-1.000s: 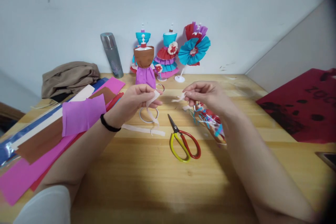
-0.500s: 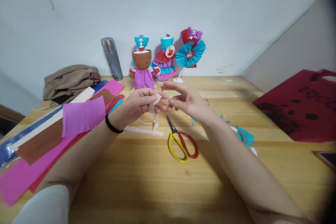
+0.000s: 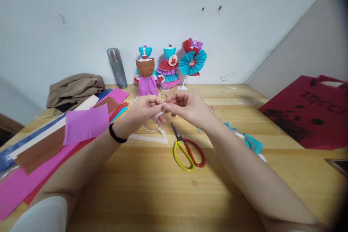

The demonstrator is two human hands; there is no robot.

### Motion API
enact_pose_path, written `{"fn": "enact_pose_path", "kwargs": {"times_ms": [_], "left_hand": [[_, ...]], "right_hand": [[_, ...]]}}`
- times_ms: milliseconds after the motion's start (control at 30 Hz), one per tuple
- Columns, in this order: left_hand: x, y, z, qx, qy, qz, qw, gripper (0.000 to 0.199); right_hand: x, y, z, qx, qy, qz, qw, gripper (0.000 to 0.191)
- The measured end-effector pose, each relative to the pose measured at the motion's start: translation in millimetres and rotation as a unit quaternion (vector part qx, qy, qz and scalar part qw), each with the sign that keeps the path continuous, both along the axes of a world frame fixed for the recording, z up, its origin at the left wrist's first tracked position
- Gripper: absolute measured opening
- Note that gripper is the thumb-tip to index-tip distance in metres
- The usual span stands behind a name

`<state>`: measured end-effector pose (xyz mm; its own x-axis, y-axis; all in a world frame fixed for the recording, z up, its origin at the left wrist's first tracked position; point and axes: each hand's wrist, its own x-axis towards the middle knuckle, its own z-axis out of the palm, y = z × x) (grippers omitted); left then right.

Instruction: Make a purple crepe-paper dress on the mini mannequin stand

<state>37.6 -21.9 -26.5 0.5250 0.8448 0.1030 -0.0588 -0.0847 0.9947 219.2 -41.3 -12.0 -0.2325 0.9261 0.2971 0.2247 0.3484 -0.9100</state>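
Note:
My left hand (image 3: pixel 148 110) pinches a narrow white paper strip (image 3: pixel 158 116) between thumb and forefinger. Meeting it at the fingertips, my right hand (image 3: pixel 187 108) is closed in a pinch on the same strip's end. The rest of the strip trails down onto the table below my left hand. Just under the hands lie scissors (image 3: pixel 187 148) with one yellow and one red handle, blades pointing away from me. Behind the hands stands a small dress form (image 3: pixel 145 67) with a brown top and purple skirt. A white ring shape shows partly below my left hand.
Folded crepe paper sheets (image 3: pixel 87 125) in purple, brown, pink and red lie at left, near a brown cloth (image 3: pixel 76 88). A grey bottle (image 3: pixel 117 69) leans by the wall. More decorated dress forms (image 3: pixel 170 67) stand behind. Blue scraps (image 3: pixel 252 143) and a red bag (image 3: pixel 307 112) are at right.
My right hand has come left to meet my left hand, and its fingers have closed on the strip's end. The view has tilted up slightly.

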Motion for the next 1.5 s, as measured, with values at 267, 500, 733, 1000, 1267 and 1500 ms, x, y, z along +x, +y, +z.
{"fn": "enact_pose_path", "kwargs": {"times_ms": [267, 500, 733, 1000, 1267, 1500], "left_hand": [[-1, 4, 2.1, -0.095, -0.151, -0.102, 0.979, 0.028], [0, 8, -2.2, -0.076, -0.226, -0.172, 0.956, 0.021], [4, 6, -5.2, -0.058, -0.175, -0.140, 0.973, 0.028], [9, -3, -7.7, 0.022, -0.066, 0.018, 0.997, 0.026], [13, -14, -5.9, -0.004, -0.048, 0.005, 0.999, 0.028], [7, -7, -9.9, -0.107, -0.061, -0.117, 0.985, 0.053]], "right_hand": [[14, 12, 12.6, -0.027, 0.046, 0.051, 0.997, 0.025], [18, 16, -3.2, -0.126, 0.011, 0.206, 0.970, 0.031], [14, 23, -10.2, -0.100, -0.017, 0.180, 0.979, 0.024], [10, 12, 9.1, 0.069, 0.027, -0.043, 0.996, 0.016], [4, 8, 2.3, 0.061, -0.033, 0.019, 0.997, 0.019], [16, 11, 11.5, 0.062, 0.020, 0.027, 0.998, 0.022]]}}
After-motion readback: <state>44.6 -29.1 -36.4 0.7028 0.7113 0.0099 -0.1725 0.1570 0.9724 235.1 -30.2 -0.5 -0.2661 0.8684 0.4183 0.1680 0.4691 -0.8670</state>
